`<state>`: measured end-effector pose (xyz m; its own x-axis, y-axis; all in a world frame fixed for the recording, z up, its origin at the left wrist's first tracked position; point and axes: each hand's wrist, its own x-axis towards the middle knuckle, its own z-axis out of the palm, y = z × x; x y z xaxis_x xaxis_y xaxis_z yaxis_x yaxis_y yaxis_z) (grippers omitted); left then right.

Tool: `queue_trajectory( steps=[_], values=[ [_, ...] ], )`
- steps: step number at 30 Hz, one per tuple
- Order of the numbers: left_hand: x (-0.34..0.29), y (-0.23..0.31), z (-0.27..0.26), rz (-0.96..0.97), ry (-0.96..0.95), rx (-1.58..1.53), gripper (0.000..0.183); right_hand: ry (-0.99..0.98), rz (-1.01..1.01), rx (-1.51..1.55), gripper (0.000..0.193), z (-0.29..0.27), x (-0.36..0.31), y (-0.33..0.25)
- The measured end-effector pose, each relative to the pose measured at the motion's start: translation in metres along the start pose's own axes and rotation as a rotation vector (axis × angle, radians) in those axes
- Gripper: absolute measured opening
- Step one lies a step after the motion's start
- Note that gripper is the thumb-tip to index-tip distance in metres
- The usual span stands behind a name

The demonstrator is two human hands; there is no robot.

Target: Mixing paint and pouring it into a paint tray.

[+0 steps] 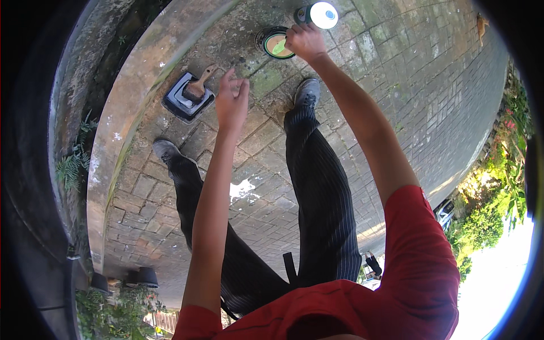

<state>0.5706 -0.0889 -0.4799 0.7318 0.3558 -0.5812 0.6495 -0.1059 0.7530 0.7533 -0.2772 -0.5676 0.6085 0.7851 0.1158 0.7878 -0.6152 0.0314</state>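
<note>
Beside the paint tray, my left hand hangs in the air with its fingers apart and partly bent, holding nothing. A wide wooden-handled paintbrush lies across the black tray, which has pale paint in it. My right hand is closed at the right side of an open paint can. Whatever those fingers may grip is hidden. Pale and light-green paint shows inside the can. Just beyond my right hand is a second can, with a white round top.
Brick paving spreads under my feet, with a white paint splash between my legs. A low concrete curb curves along the left, with a fern beyond it. An orange animal, seemingly a cat, is at the far right.
</note>
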Motion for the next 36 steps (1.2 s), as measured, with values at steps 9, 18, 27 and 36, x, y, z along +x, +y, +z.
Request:
queue_trajectory(
  steps=[9, 18, 27, 36],
  values=[
    [0.011, 0.029, 0.065, -0.445, -0.032, -0.422, 0.033, 0.078, 0.036, 0.077, 0.012, -0.036, -0.03, -0.021],
    [0.017, 0.058, 0.091, -0.564, 0.014, -0.566, 0.041, 0.248, -0.058, 0.202, 0.017, -0.067, -0.032, -0.017],
    [0.015, 0.054, 0.074, -0.354, 0.208, -0.657, 0.033, 0.315, 0.024, 0.272, 0.017, -0.084, -0.023, -0.048],
    [0.022, 0.043, 0.07, -0.322, 0.337, -0.527, 0.02, 0.287, 0.007, 0.28, 0.02, -0.083, -0.021, -0.064]
  ],
)
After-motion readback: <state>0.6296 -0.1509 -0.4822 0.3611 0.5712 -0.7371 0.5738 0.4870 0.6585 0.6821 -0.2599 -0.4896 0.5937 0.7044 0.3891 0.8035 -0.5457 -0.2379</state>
